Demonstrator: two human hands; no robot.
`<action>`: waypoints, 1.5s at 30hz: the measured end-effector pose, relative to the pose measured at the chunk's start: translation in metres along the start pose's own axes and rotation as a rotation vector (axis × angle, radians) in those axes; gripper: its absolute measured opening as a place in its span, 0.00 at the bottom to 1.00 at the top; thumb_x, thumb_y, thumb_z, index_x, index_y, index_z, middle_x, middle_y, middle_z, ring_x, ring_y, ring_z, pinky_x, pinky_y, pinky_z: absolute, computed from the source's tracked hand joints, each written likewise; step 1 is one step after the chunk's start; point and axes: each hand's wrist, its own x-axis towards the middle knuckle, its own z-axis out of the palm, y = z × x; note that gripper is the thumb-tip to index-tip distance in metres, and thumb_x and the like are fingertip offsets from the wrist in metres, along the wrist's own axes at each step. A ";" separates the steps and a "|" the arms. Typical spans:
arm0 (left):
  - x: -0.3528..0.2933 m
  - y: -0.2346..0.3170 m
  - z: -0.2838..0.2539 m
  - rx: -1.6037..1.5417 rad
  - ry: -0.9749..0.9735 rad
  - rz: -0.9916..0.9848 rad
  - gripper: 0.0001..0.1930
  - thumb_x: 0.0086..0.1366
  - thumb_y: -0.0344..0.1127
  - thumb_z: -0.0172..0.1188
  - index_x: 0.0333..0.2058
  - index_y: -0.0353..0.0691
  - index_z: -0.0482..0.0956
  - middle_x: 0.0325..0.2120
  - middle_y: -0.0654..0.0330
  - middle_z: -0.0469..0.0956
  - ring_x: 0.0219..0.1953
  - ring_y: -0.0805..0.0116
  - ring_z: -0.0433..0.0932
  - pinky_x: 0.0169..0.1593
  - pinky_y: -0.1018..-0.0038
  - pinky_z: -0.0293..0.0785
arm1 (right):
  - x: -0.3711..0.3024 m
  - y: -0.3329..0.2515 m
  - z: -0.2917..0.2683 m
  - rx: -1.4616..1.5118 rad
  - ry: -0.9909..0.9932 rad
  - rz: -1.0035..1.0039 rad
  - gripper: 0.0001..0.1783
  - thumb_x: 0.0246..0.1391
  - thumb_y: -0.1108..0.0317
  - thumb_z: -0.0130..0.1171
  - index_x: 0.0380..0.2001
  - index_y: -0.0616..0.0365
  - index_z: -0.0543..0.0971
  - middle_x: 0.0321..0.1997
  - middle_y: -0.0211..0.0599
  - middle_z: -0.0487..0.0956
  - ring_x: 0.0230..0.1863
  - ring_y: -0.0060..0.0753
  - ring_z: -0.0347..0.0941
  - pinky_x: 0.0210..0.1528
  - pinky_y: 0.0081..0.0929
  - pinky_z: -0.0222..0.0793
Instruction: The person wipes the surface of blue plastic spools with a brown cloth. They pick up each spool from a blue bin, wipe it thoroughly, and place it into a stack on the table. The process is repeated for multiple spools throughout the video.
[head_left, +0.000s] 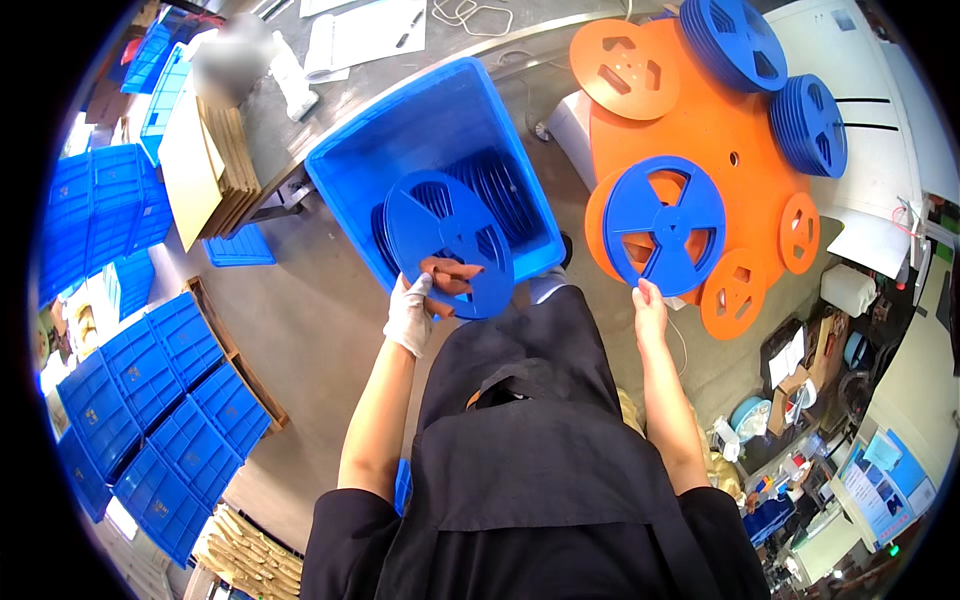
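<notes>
My left hand [406, 318], in a white glove, is closed around a crumpled reddish-brown piece [450, 274] whose material I cannot make out. Behind that piece a blue reel [430, 215] leans at the near end of a blue plastic bin [340, 150]. Whether the left fingers also grip this reel's rim is hidden. More blue reels [497, 190] stand on edge inside the bin. On the right, my bare right hand [650, 305] pinches the lower rim of another blue reel [675, 220] with three wide cut-outs. This one lies over an orange disc on a large orange plate [735, 190].
Around the orange plate sit stacked blue reels [735, 45] and smaller orange discs [735, 293]. A grey worktable [365, 85] with papers runs behind the bin. Stacked blue crates [165, 390] stand on a pallet at left. Cardboard sheets [225, 165] lean by the table.
</notes>
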 end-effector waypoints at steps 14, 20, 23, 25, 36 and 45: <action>0.138 -0.067 0.081 0.955 0.352 -0.040 0.34 0.64 0.61 0.50 0.56 0.36 0.67 0.50 0.47 0.74 0.52 0.50 0.72 0.57 0.64 0.64 | 0.066 0.002 0.033 -0.853 -0.130 -0.386 0.36 0.42 0.61 0.70 0.55 0.59 0.68 0.52 0.44 0.71 0.56 0.47 0.68 0.56 0.41 0.65; 0.097 -0.095 0.006 0.280 0.198 -0.011 0.12 0.70 0.40 0.49 0.45 0.39 0.73 0.46 0.59 0.75 0.48 0.66 0.73 0.52 0.70 0.69 | 0.072 -0.007 0.031 -0.910 -0.132 -0.368 0.27 0.45 0.65 0.67 0.48 0.56 0.69 0.44 0.42 0.72 0.48 0.47 0.72 0.47 0.40 0.72; 0.081 -0.108 -0.042 0.169 0.239 -0.167 0.12 0.69 0.41 0.51 0.45 0.40 0.71 0.40 0.58 0.74 0.45 0.64 0.74 0.51 0.68 0.71 | 0.069 -0.007 0.031 -0.846 -0.103 -0.412 0.24 0.49 0.66 0.63 0.49 0.57 0.68 0.44 0.44 0.75 0.47 0.48 0.72 0.47 0.43 0.71; 0.072 -0.104 -0.046 -0.010 0.216 -0.198 0.14 0.70 0.43 0.49 0.46 0.39 0.67 0.43 0.50 0.73 0.47 0.52 0.74 0.49 0.55 0.73 | 0.058 -0.016 0.027 -0.803 -0.029 -0.411 0.22 0.51 0.66 0.61 0.49 0.57 0.69 0.44 0.44 0.77 0.48 0.49 0.72 0.45 0.43 0.70; 0.015 -0.022 -0.011 -0.211 -0.199 0.000 0.15 0.57 0.31 0.67 0.38 0.41 0.69 0.38 0.58 0.77 0.41 0.64 0.78 0.49 0.62 0.77 | -0.065 -0.127 -0.054 1.092 0.170 -0.266 0.29 0.64 0.39 0.39 0.39 0.57 0.71 0.22 0.26 0.66 0.22 0.23 0.64 0.29 0.25 0.64; -0.042 0.043 -0.008 -0.067 -0.047 0.304 0.28 0.61 0.14 0.47 0.59 0.46 0.62 0.41 0.51 0.73 0.34 0.58 0.81 0.37 0.61 0.84 | -0.115 -0.140 -0.018 1.467 -0.252 -0.016 0.25 0.65 0.43 0.39 0.33 0.52 0.75 0.18 0.25 0.66 0.18 0.23 0.62 0.26 0.25 0.63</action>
